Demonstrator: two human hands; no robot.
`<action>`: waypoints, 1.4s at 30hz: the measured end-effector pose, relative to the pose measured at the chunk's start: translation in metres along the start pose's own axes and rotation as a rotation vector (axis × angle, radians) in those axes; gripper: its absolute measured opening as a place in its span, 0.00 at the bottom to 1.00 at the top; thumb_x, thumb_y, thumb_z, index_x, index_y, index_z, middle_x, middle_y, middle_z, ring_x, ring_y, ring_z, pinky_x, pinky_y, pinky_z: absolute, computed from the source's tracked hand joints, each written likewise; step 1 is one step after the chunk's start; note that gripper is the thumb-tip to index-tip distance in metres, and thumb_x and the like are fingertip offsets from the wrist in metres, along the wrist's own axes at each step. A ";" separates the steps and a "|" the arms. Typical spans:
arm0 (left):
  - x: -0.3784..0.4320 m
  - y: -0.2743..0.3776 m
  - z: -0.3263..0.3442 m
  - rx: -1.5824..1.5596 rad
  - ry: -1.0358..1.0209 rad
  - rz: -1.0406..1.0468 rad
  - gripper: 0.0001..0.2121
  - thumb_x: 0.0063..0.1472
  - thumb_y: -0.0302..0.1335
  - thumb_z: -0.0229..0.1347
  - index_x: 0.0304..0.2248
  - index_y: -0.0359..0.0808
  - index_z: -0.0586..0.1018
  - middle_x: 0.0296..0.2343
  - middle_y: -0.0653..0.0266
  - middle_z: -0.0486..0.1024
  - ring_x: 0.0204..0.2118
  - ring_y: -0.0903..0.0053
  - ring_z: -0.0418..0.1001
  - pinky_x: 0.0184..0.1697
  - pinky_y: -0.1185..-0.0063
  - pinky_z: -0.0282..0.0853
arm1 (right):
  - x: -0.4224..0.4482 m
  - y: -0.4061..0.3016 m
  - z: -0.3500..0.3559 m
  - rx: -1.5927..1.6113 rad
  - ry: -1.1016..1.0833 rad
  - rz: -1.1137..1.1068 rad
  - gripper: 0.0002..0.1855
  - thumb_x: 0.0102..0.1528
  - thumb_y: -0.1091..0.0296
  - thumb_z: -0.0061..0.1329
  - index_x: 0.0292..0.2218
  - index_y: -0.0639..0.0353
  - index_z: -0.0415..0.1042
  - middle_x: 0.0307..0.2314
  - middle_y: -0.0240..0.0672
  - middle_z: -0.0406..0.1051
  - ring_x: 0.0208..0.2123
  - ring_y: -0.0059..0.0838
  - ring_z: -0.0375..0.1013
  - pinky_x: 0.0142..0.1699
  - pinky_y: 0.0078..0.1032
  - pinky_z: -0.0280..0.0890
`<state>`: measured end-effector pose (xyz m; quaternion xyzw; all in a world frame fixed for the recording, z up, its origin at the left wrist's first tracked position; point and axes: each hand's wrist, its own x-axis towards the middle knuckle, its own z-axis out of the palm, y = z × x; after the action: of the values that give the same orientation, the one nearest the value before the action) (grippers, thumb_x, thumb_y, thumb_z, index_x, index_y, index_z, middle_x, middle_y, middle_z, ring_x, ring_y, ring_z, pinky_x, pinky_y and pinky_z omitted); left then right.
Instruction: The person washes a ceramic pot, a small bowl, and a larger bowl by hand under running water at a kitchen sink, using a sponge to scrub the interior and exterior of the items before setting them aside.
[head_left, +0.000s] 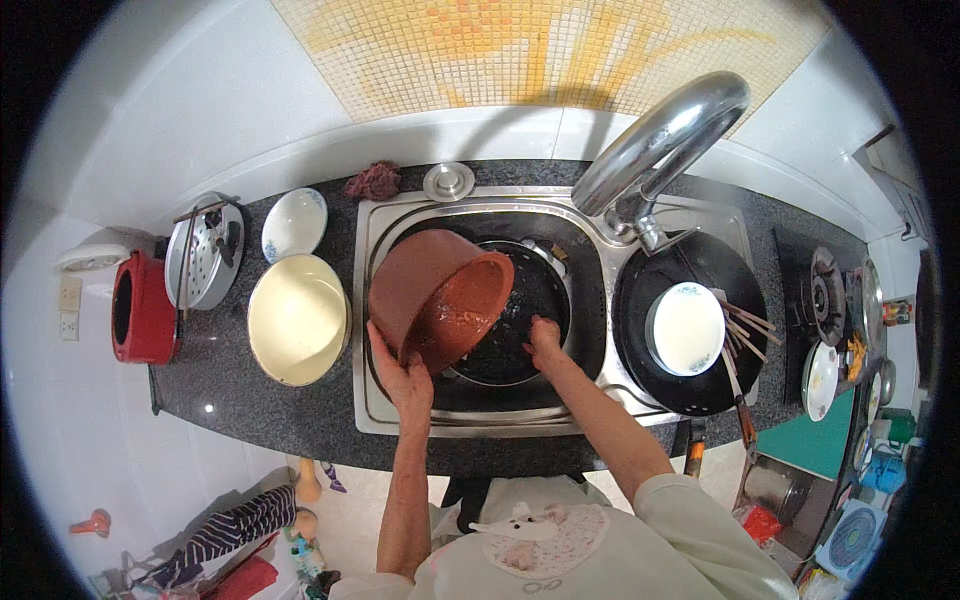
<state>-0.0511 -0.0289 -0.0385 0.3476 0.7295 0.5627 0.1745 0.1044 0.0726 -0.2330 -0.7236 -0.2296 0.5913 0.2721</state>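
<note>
My left hand (409, 379) grips the rim and side of a reddish-brown deep pot (420, 270), which is tilted with its mouth to the right. The pot is over the larger bowl of a stainless steel sink (363, 300), and its inside looks wet. Partly beneath it sits a round black pan (536, 300) with a pale rim. My right hand (546, 343) is over the right part of that pan, fingers curled. Whether it grips anything cannot be made out. Above and to the right arches a chrome faucet (667, 139).
A black wok (637, 375) over the right sink bowl holds a white bowl (686, 326) and several chopsticks (750, 322). On the left counter stand a cream enamel basin (296, 319), a white dish (295, 225), a perforated steamer (202, 255) and a red pot (142, 311). A gas burner (825, 296) lies right.
</note>
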 end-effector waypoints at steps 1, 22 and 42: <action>0.001 -0.001 -0.001 0.004 0.004 0.007 0.31 0.43 0.12 0.39 0.50 0.29 0.46 0.46 0.49 0.52 0.49 0.64 0.51 0.52 0.75 0.44 | 0.008 0.006 0.004 -0.016 0.016 -0.035 0.09 0.47 0.68 0.33 0.29 0.60 0.64 0.23 0.34 0.64 0.28 0.30 0.65 0.31 0.29 0.63; -0.017 -0.024 -0.004 -0.317 -0.084 -0.281 0.27 0.45 0.14 0.40 0.48 0.28 0.50 0.44 0.53 0.56 0.47 0.70 0.55 0.50 0.79 0.48 | -0.102 -0.118 -0.057 -0.349 -0.731 -0.250 0.38 0.37 0.51 0.53 0.44 0.63 0.55 0.36 0.40 0.63 0.35 0.29 0.66 0.32 0.25 0.64; -0.001 0.014 -0.006 -0.159 -0.306 0.086 0.33 0.48 0.36 0.50 0.50 0.36 0.47 0.44 0.55 0.57 0.45 0.71 0.58 0.45 0.77 0.55 | -0.158 -0.174 -0.076 -0.279 -0.549 -1.148 0.19 0.50 0.68 0.39 0.44 0.61 0.58 0.33 0.33 0.65 0.35 0.21 0.64 0.38 0.19 0.61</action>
<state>-0.0502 -0.0321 -0.0236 0.4454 0.6320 0.5659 0.2863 0.1463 0.0896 0.0102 -0.3370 -0.7154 0.4801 0.3796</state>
